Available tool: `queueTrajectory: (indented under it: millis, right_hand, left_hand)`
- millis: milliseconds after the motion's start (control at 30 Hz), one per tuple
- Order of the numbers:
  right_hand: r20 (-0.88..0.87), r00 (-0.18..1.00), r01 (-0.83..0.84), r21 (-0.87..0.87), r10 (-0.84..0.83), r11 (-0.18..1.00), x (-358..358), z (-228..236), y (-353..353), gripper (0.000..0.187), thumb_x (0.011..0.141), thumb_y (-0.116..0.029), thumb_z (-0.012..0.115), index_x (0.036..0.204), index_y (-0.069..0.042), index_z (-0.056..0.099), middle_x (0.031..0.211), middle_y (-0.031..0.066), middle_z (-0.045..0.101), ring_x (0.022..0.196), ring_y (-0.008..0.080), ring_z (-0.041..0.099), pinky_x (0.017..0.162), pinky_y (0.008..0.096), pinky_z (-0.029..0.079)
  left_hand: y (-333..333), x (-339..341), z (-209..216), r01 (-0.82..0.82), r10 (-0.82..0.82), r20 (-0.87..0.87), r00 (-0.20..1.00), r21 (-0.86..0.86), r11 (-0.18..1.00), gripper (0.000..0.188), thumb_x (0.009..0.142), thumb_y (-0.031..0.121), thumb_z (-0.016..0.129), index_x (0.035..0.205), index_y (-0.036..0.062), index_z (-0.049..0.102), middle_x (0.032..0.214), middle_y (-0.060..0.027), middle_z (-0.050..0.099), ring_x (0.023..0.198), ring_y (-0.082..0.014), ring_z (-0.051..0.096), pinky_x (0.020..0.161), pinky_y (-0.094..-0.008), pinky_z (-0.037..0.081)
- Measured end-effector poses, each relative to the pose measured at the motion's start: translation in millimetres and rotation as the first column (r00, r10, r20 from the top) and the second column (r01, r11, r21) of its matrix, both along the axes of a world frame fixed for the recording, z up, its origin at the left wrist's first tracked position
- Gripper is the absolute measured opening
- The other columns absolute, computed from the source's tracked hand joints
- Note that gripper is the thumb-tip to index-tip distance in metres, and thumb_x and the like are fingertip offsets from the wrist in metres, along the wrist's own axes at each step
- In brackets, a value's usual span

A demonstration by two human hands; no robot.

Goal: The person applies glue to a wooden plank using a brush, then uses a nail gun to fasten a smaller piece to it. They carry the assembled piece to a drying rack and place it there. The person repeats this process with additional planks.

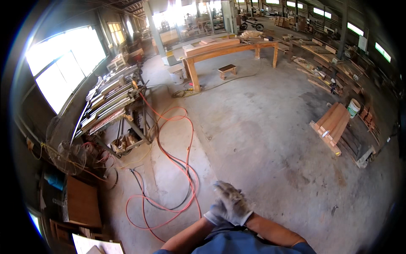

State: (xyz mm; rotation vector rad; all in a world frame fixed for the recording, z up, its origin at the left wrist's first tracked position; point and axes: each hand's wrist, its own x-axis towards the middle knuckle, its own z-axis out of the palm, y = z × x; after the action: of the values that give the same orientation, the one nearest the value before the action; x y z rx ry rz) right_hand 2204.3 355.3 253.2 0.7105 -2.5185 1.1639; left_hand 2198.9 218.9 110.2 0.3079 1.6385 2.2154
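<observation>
Both my hands wear greyish work gloves and are pressed together in front of my blue clothing, low in the middle of the view. My right hand point(237, 204) lies across the top, its fingers closed over my left hand. Of my left hand point(216, 212), the wrist and back show beneath it, while its fingers are mostly hidden. No tool or workpiece shows in either hand. Beyond and to the left of them, a red-orange air hose point(192, 178) and a dark hose point(173, 209) lie looped on the concrete floor point(262, 148).
At left, a rack point(114, 99) holds long strips, near a wire fan point(69, 157) and a brown cabinet point(83, 201). A wooden table frame point(230, 47) and small stool point(227, 70) stand ahead. Stacked planks point(332, 122) and a bucket point(353, 108) are at right.
</observation>
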Motion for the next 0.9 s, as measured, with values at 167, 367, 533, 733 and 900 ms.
queueTrajectory:
  millis: [167, 367, 533, 733, 900]
  right_hand:
    - [-0.098, 0.995, -0.029, 0.016, 0.03, 0.999, -90.4, -14.2, 38.5, 0.086, 0.087, -0.051, 0.071, 0.149, 0.002, 0.045, 0.153, 0.0258, 0.047, 0.145, 0.045, 0.041, 0.122, 0.0561, 0.028]
    - [0.279, 0.915, 0.182, 0.36, -0.292, 0.915, -198.6, -213.3, 177.8, 0.049, 0.097, -0.04, 0.061, 0.134, -0.009, 0.061, 0.118, 0.0179, 0.072, 0.114, 0.0398, 0.066, 0.101, 0.0474, 0.05]
    - [0.756, 0.173, 0.094, 0.626, -0.632, 0.774, -139.6, -325.0, 291.8, 0.049, 0.101, -0.045, 0.048, 0.129, -0.01, 0.068, 0.131, 0.0226, 0.066, 0.119, 0.0439, 0.063, 0.103, 0.0481, 0.05]
    - [0.734, 0.069, -0.008, 0.678, -0.676, 0.735, -71.6, -325.2, 327.7, 0.054, 0.106, -0.047, 0.038, 0.132, -0.01, 0.068, 0.133, 0.0175, 0.068, 0.125, 0.04, 0.063, 0.106, 0.0491, 0.046]
    - [0.753, 0.054, -0.079, 0.658, -0.656, 0.749, -180.3, -337.4, 368.2, 0.056, 0.103, -0.051, 0.044, 0.132, -0.009, 0.069, 0.13, 0.0172, 0.07, 0.121, 0.0374, 0.065, 0.104, 0.0478, 0.049]
  left_hand:
    - [45.6, -99.5, 84.3, 0.101, -0.608, 0.308, 0.732, 0.833, 0.544, 0.07, 0.106, 0.039, 0.053, 0.16, 0.0018, 0.028, 0.157, -0.017, 0.045, 0.148, -0.029, 0.04, 0.125, -0.0474, 0.027]
    - [51.7, -231.9, 68.7, 0.074, -0.46, 0.474, 0.751, 0.632, 0.772, 0.058, 0.109, 0.035, 0.052, 0.153, -0.0027, 0.043, 0.146, -0.0186, 0.056, 0.135, -0.0318, 0.056, 0.114, -0.0471, 0.044]
    - [21.5, -341.4, 86.5, 0.061, -0.132, 0.485, 0.865, 0.159, 0.985, 0.052, 0.105, 0.029, 0.062, 0.144, -0.0052, 0.052, 0.126, -0.019, 0.069, 0.115, -0.0317, 0.07, 0.103, -0.0431, 0.055]
    - [26.6, -443.4, 46.6, -0.155, 0.157, 0.577, 0.802, -0.053, 0.987, 0.038, 0.104, 0.022, 0.065, 0.13, -0.0056, 0.063, 0.106, -0.0144, 0.074, 0.093, -0.0252, 0.075, 0.081, -0.0325, 0.06]
    - [68.9, -533.9, 19.1, -0.238, 0.217, 0.592, 0.776, -0.044, 0.97, 0.04, 0.103, 0.024, 0.065, 0.129, -0.0055, 0.063, 0.108, -0.0156, 0.074, 0.096, -0.0287, 0.075, 0.086, -0.0375, 0.061]
